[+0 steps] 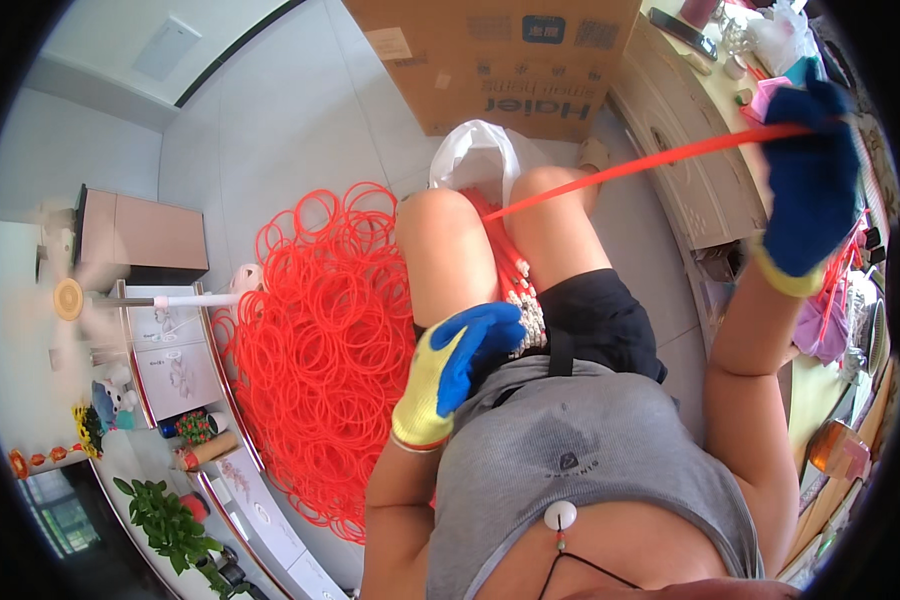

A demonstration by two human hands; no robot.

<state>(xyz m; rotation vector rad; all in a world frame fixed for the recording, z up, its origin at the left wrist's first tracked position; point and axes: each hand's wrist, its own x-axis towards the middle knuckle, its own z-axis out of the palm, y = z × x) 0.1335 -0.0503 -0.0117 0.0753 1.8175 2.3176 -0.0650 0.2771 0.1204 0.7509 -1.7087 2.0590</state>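
My right hand [812, 180], in a blue-coated glove with a yellow cuff, is raised far out to the right, partly blurred. Its fingers are closed on a red plastic tube [650, 161], which slants up from between my knees in a nearly straight line. My left hand [460, 360], gloved in yellow and blue, lies over my lap with bent fingers. Its fingertips are beside a bundle of red tubes with whitish ends [525, 310] between my thighs; what they hold is hidden. A white plastic bag [475, 150] stands open between my knees.
A big pile of red tube rings [320, 370] covers the floor at my left. Ahead stands a cardboard box [510, 70]. A cluttered table with drawers [670, 140] runs along my right. A standing fan [68, 298] and a cabinet [175, 370] are at far left.
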